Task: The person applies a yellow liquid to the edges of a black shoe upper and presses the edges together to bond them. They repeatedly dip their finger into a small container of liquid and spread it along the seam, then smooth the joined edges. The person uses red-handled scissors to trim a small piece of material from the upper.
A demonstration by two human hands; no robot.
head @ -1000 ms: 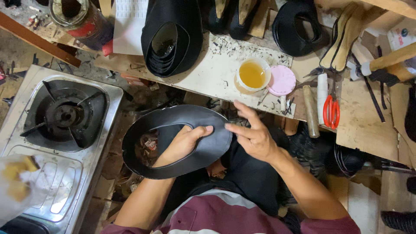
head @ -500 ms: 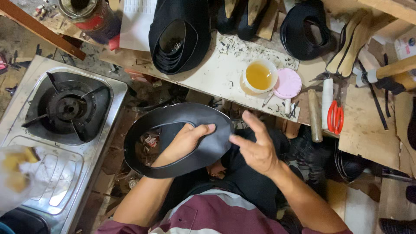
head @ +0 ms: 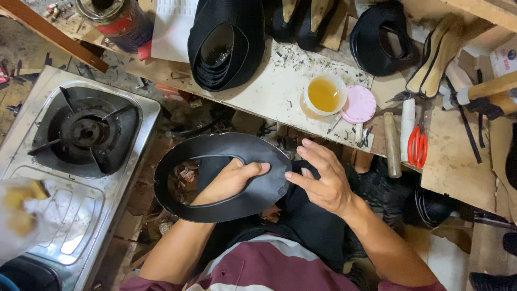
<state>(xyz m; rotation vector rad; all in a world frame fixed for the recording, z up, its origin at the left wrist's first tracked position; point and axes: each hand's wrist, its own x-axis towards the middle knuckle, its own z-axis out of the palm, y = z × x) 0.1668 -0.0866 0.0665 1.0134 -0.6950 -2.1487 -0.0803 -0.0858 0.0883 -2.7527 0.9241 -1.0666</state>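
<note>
Black oval ring-shaped piece of leather-like sheet (head: 215, 156), held over the person's lap just off the workbench (head: 269, 94) front edge; likely light, floppy, best held by its rim. Left hand (head: 231, 180) passes through the opening, fingers curled on the rim; right hand (head: 320, 178), fingers spread, touches its right edge. Beyond: small cup of amber liquid (head: 324, 95), pink round lid (head: 359, 104), red-handled scissors (head: 417, 146).

A blurred yellowish object (head: 21, 213) at the left edge, perhaps a bag, stays unidentifiable.

White-red carton box (head: 505, 55) at right edge; red-labelled can (head: 116, 21) top left.
</note>
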